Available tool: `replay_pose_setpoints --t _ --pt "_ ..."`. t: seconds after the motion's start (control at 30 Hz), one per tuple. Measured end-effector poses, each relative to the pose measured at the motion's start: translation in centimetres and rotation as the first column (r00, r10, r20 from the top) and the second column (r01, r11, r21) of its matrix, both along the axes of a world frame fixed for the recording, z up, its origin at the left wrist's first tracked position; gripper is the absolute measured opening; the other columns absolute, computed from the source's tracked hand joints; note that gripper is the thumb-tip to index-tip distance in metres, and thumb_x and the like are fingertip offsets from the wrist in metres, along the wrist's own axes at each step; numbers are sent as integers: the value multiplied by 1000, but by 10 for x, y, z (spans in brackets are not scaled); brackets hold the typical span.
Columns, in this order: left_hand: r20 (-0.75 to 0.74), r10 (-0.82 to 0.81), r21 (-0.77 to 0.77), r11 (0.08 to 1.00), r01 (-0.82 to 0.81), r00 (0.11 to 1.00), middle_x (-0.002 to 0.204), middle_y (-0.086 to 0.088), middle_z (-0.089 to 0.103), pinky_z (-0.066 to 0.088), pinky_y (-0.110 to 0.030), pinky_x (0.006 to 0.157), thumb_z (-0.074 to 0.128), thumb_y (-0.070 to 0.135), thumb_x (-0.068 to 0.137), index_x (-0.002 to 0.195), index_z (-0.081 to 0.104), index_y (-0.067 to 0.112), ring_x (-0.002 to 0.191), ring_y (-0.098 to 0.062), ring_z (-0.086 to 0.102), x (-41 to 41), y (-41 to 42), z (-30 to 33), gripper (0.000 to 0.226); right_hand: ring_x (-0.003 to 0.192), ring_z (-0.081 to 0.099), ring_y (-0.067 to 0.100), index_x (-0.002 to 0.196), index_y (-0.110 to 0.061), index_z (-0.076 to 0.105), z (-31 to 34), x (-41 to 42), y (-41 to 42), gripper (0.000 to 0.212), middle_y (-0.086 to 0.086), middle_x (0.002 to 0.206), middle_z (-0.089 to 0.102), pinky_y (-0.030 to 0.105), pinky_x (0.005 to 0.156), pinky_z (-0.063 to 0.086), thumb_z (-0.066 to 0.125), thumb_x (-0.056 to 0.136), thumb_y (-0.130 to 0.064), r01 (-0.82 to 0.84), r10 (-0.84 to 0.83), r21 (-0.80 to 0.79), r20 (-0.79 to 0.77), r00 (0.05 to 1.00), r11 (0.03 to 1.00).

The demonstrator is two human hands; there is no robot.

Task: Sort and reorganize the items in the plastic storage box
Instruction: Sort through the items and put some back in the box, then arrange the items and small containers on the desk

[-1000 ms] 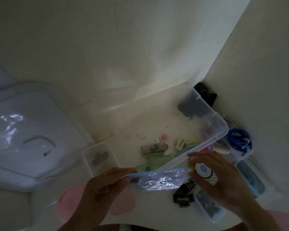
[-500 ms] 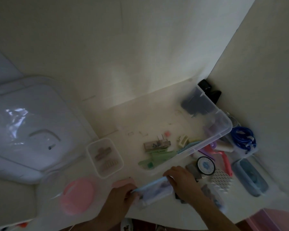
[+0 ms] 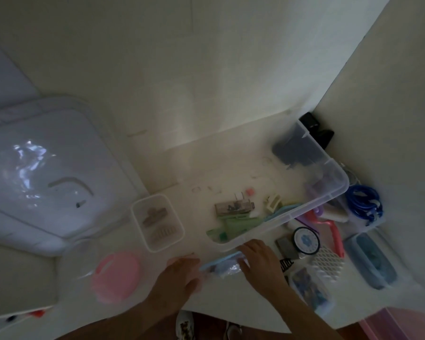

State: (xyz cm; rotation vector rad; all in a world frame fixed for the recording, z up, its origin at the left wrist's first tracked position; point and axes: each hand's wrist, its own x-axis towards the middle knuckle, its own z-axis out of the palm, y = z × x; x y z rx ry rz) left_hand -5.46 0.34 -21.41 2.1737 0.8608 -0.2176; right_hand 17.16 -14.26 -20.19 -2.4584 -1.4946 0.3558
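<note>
Now the biggest thing in view is the clear lid [image 3: 35,173] lying at the left of the frame, and next the plastic storage box [image 3: 339,192] at centre right on the white counter [image 3: 231,298], with a few small bits left on its floor. A second ago both hands held a small clear bag [image 3: 225,266] up in front of the box; it has since come down to the counter just below the box's near corner, at lower centre. By my reading, it is being set down among the things already taken out, so the emptying goes on and the sorting back has not begun. The left hand [image 3: 179,276] pinches the bag's left end, fingers curled, palm down. The right hand [image 3: 258,260] grips the bag's blue strip at the right end, wrist reaching in from the lower right. Smaller things lie around: a pink disc [image 3: 115,276] at lower left and a little clear tub [image 3: 157,222] above it.
</note>
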Motion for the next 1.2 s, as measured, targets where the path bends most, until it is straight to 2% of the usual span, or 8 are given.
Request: replay_pose_setpoints --t 0.17,0.47,0.57,0.67,0.8,0.93,1.1,1.2 --pt "-73 -106 51 993 110 992 153 6 37 28 -24 113 50 37 93 150 36 23 138 -17 39 3 -2 2 61 98 64 18 104 -21 67 4 -2 -2 29 -5 105 66 27 79 53 75 76 -15 36 -35 11 -118 992 999" --pt "496 187 218 919 -330 848 91 19 66 50 -17 73 57 17 95 97 67 27 81 0 63 28 52 105 14 71 61 3 78 -23 72 153 28 33 7 -13 75 67 13 66 48 66 77 -20 104 -32 310 -228 973 945" --pt "558 -67 367 914 -173 827 96 12 62 45 -25 87 50 16 95 95 66 22 94 -9 59 55 74 131 17 79 66 15 85 -19 76 152 66 87 17 -2 86 73 31 78 54 60 87 -25 -40 12 -111 -240 971 993" --pt "413 -293 362 922 140 862 99 6 64 46 -29 91 40 20 90 94 69 23 97 -13 59 95 90 131 29 90 69 26 100 -4 74 113 86 133 27 12 100 73 34 81 54 58 85 -20 -229 90 -639 -242 966 735" --pt "-119 -552 293 774 561 825 121 3 66 45 -33 97 39 23 95 113 68 25 112 -21 58 139 102 110 34 69 63 18 113 7 68 89 89 153 31 8 80 68 27 72 52 66 87 -12 -294 -87 -760 -416 905 579" --pt "-360 -645 257 626 736 674 134 2 60 43 -32 100 48 19 97 126 63 24 124 -22 52 167 107 101 34 111 60 18 120 -12 69 95 106 154 28 1 120 68 30 103 42 60 93 -13 -410 203 -697 -364 909 589" --pt "-431 -683 97 614 783 590 137 -1 57 40 -33 106 53 16 95 129 63 21 128 -22 49 190 110 86 36 119 59 16 127 -7 64 93 124 142 52 5 128 65 12 92 40 38 88 14 -384 155 -545 -418 895 746" --pt "-469 -704 14 598 801 534 141 -2 54 39 -36 109 54 15 94 133 60 20 131 -23 48 198 113 65 40 141 37 16 136 -28 55 89 132 143 73 -4 152 42 31 110 37 34 82 16 -341 209 -459 -314 926 820"
